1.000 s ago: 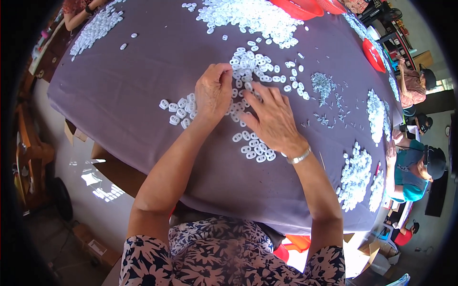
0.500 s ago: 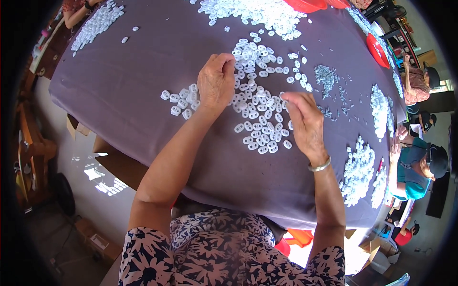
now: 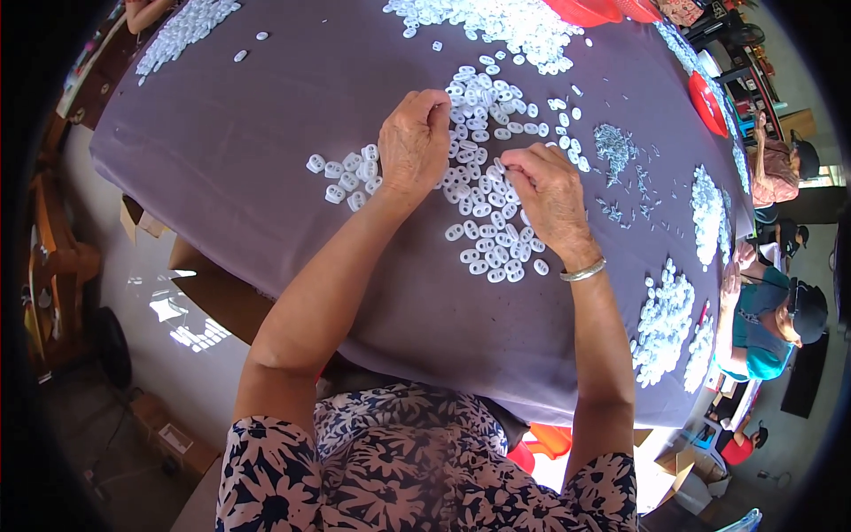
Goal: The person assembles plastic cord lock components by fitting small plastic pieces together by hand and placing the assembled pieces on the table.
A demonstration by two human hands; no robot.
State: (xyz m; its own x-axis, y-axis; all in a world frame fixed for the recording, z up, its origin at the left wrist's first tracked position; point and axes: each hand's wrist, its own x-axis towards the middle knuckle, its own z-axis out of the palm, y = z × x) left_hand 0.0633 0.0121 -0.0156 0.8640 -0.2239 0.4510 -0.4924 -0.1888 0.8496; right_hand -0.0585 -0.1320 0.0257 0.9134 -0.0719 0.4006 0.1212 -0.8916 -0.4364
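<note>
Now both hands are working over a purple tablecloth [image 3: 266,133]. Left hand [image 3: 415,142] is curling its fingers down, tips pinching at the upper edge of a loose spread of small white rings [image 3: 483,199]. Right hand [image 3: 550,191] is lying on the same spread, fingertips pressed together on a ring; whether one is lifted, cannot tell. A smaller cluster of rings [image 3: 347,175] is sitting just left of the left hand. A silver bangle [image 3: 582,271] is circling the right wrist.

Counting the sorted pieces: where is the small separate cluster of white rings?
In the head view, the small cluster of white rings lies on the purple tablecloth, just left of the left hand.
</note>
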